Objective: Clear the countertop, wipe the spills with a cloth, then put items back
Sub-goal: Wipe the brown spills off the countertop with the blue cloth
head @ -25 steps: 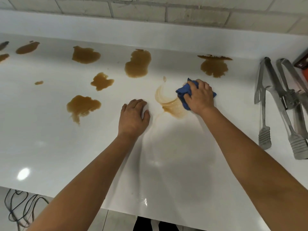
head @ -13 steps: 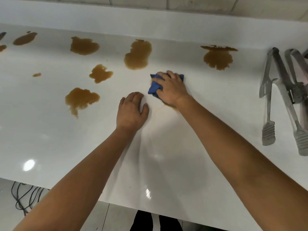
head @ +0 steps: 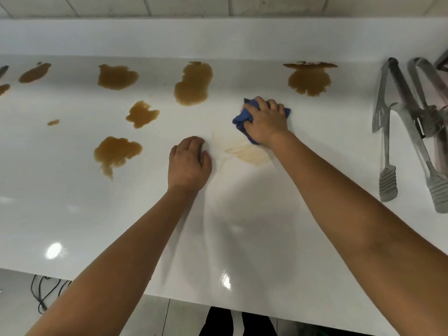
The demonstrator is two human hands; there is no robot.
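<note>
Pale tiled wall [head: 194, 6] behind, grey tiled floor [head: 169, 318] below, black cables [head: 41, 294] lying on it

The right hand [head: 265, 122] covers most of the cloth [head: 240, 121]. Tongs [head: 412, 132] run off the right edge. A spill [head: 3, 89] is cut at the left edge.

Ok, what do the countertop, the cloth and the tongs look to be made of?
Countertop: glossy white stone or solid surface, judging by lamp glare. Blue cloth: soft fabric, bunched under the right hand. Tongs: brushed steel, apparently, with ribbed grey tips.
</note>
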